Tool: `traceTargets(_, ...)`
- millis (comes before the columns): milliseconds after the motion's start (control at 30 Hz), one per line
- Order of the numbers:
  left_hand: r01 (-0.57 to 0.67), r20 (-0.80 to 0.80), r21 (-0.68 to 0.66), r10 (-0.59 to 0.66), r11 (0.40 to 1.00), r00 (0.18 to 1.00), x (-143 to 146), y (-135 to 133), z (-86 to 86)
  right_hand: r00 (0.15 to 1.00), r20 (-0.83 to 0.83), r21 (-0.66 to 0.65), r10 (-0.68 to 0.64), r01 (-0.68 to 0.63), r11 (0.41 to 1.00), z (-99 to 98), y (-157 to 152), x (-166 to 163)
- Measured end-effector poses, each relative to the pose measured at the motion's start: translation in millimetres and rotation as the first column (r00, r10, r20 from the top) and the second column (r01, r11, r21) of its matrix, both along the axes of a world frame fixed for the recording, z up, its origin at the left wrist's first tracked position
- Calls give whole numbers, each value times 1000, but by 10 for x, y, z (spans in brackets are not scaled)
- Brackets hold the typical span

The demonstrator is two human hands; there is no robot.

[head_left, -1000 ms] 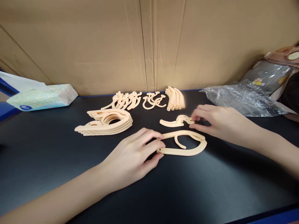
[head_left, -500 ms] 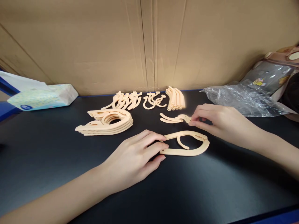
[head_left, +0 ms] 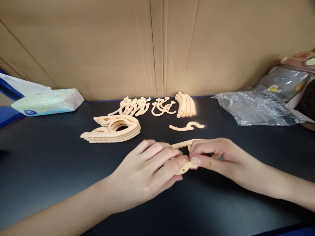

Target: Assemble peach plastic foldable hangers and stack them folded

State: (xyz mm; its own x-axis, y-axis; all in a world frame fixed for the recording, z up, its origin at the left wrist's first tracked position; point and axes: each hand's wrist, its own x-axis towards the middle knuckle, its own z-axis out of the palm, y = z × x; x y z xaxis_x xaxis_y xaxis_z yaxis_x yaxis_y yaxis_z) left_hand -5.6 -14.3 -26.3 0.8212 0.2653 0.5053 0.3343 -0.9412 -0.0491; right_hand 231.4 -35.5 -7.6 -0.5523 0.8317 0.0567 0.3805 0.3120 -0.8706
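My right hand (head_left: pixel 216 160) pinches a small curved peach plastic hanger piece (head_left: pixel 183 170) that has a hole near its end. My left hand (head_left: pixel 150 173) has its fingers closed over the same piece, hiding much of it. Behind and under the fingers lies a looped folding-hanger frame (head_left: pixel 182 143), mostly covered by both hands. A matching single curved hanger piece (head_left: pixel 180 127) rests on the black table just beyond. To the left is a stack of folded hangers (head_left: pixel 115 133).
Along the back lie a pile of curved pieces (head_left: pixel 133 105), several hooks (head_left: pixel 162 108) and a bundle of curved strips (head_left: pixel 185 105). A tissue pack (head_left: pixel 49 102) sits at left. Clear plastic bags (head_left: pixel 258 106) lie at right, before a cardboard wall (head_left: pixel 98 49).
My right hand has drawn one curved piece from the pair toward me, over the hanger frame. One piece stays on the table. My left fingers have closed over the drawn piece.
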Motion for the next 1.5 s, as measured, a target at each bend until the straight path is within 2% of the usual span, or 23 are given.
traceTargets(100, 29, -6, -32, -30, 999, 1000, 7, -10, -4, 1000, 19, 34, 4, -4, 999, 6, -33, -27)
traceTargets(167, 1, -11, -57, -2, 998, 1000, 14, -13, 1, 996, 87, 180, -19, 3, 984, -4, -35, -14)
traceTargets(200, -26, -6, -76, 26, 997, 1000, 17, -11, 3, 990, 137, 291, -40, -1, 957, -16, -34, -6)
traceTargets(300, -107, 34, -167, 115, 980, 993, 14, 5, -5, 942, 309, 607, -128, -92, 789, -79, -31, 6)
traceTargets(367, -141, 55, -229, 157, 963, 986, 4, 20, -21, 898, 401, 704, -181, -175, 688, -133, -40, -5)
traceTargets(467, -176, 38, -298, 196, 938, 980, -10, 35, -43, 851, 474, 759, -226, -264, 596, -193, -70, -41)
traceTargets(667, -198, 18, -367, 220, 909, 975, -11, 37, -45, 819, 544, 781, -181, -417, 465, -198, -137, -75)
traceTargets(933, -228, 12, -445, 260, 866, 965, -14, 37, -33, 819, 525, 841, -231, -457, 289, -165, -173, -34)
traceTargets(1067, -247, 22, -487, 295, 838, 955, -9, 31, -16, 818, 510, 855, -266, -448, 260, -159, -180, -27)
traceTargets(1233, -292, -14, -516, 333, 805, 943, 6, 16, 25, 815, 515, 852, -266, -451, 267, -156, -174, -34)
traceTargets(1300, -302, -8, -503, 345, 810, 939, 3, 16, 30, 813, 525, 842, -252, -452, 296, -148, -170, -43)
traceTargets(1500, -350, -15, -472, 390, 809, 921, -13, 32, 13, 820, 531, 805, -215, -409, 429, -136, -126, -42)
